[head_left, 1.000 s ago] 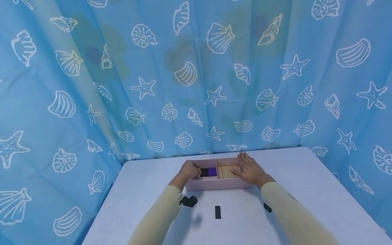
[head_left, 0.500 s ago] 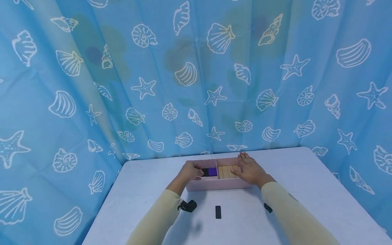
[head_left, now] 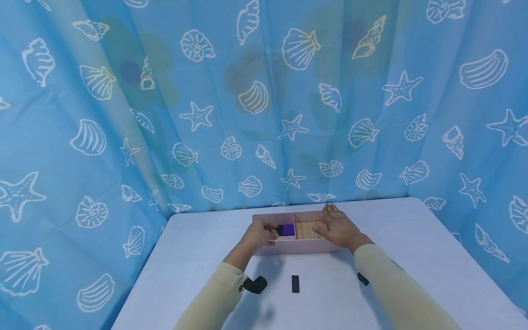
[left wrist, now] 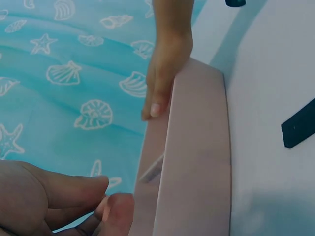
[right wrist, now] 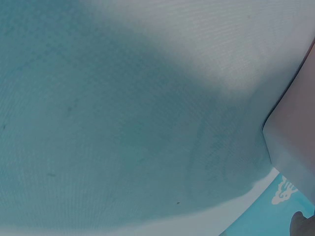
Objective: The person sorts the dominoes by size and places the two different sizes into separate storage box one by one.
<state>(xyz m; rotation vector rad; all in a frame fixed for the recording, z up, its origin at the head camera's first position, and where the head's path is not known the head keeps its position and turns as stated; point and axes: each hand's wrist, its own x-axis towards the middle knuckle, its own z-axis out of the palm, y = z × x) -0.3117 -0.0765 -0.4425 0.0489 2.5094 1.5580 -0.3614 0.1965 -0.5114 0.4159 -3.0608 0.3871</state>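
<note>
A pink box (head_left: 299,248) with a divider stands towards the back of the white table. Its left compartment holds a black block (head_left: 280,230) beside a purple block (head_left: 288,229); light wooden blocks (head_left: 307,230) fill much of the right one. My left hand (head_left: 259,233) is over the box's left end, fingers loosely bent by the black block, partly covering it. In the left wrist view, nothing shows between the left thumb (left wrist: 81,189) and fingers. My right hand (head_left: 340,229) rests with straight fingers over the box's right end, hiding that end.
A loose black block (head_left: 295,283) lies on the white table (head_left: 330,302) in front of the box. A blue curtain with white seashell prints (head_left: 247,137) hangs behind and along both sides. Black wrist devices (head_left: 255,285) sit under the sleeves.
My left hand has shifted slightly right, from the box's left end to over the black block, covering more of it. My right hand stays at the right end. The head view has tilted a little.
</note>
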